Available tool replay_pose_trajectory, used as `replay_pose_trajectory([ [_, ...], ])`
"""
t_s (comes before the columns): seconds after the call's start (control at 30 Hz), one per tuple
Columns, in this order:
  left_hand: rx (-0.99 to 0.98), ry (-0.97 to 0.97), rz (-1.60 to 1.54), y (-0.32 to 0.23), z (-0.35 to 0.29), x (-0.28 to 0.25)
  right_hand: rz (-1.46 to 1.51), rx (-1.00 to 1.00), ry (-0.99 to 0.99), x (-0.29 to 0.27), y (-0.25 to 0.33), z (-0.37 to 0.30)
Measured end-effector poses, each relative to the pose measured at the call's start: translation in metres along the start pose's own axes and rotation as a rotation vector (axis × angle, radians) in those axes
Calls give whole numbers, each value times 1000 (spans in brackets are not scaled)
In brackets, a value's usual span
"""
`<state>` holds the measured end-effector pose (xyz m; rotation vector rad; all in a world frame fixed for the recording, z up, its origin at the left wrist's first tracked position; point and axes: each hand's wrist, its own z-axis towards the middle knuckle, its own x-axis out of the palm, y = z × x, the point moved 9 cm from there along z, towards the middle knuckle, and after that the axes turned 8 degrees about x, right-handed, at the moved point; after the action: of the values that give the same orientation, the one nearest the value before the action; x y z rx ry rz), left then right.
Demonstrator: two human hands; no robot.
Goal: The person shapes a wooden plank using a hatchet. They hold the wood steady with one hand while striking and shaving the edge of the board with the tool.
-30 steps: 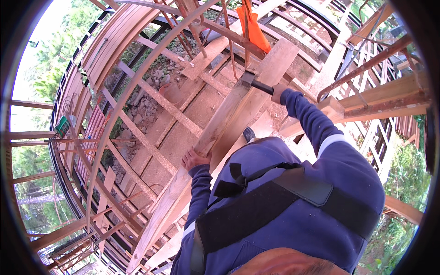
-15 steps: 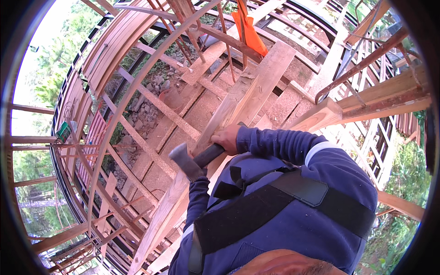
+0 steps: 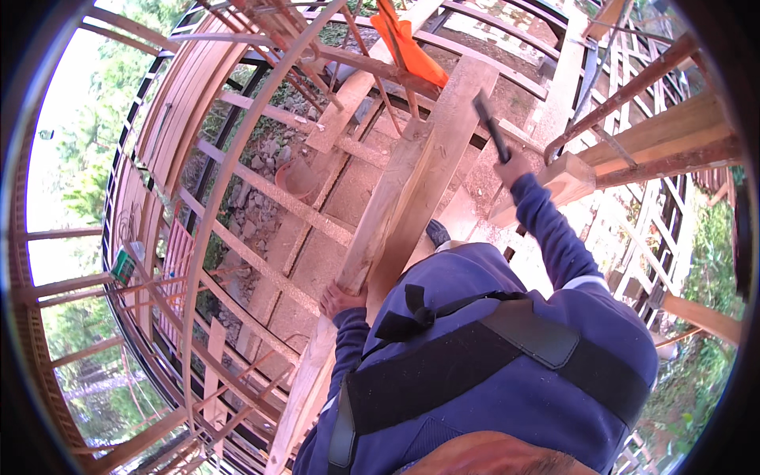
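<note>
I look down over my blue-sleeved body onto a timber frame. My left hand (image 3: 340, 298) grips the near end of a long pale wooden beam (image 3: 412, 182) that runs away from me toward the top of the view. My right hand (image 3: 513, 168) is raised out to the right, shut on the handle of a hammer (image 3: 490, 125) whose dark head points up over the beam's far part. A black strap harness crosses my chest.
Wooden joists and rails (image 3: 269, 198) form an open lattice below, with stony ground (image 3: 253, 214) showing through. An orange cloth (image 3: 412, 47) hangs at the top. A thick timber block (image 3: 570, 178) lies right of the hammer. Trees surround the frame.
My right hand had swung the hammer down near my left hand half a second ago; now it has lifted it back up and out to the right. The left hand stays on the beam.
</note>
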<state>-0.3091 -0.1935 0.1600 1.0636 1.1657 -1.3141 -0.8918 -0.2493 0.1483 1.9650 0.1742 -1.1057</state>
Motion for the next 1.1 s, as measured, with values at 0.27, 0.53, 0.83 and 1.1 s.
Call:
replay_pose_trajectory([
  [0.27, 72, 487, -23, -23, 40, 34, 148, 124, 221, 90, -42, -123],
  [0.53, 316, 522, -211, -81, 81, 49, 313, -280, 185, 64, 25, -128],
  [0.83, 417, 262, -285, -77, 63, 48, 114, -865, 163, 54, 149, -163],
  [1.1, 303, 306, -249, -70, 67, 50, -444, -241, 287, 76, 95, -23],
])
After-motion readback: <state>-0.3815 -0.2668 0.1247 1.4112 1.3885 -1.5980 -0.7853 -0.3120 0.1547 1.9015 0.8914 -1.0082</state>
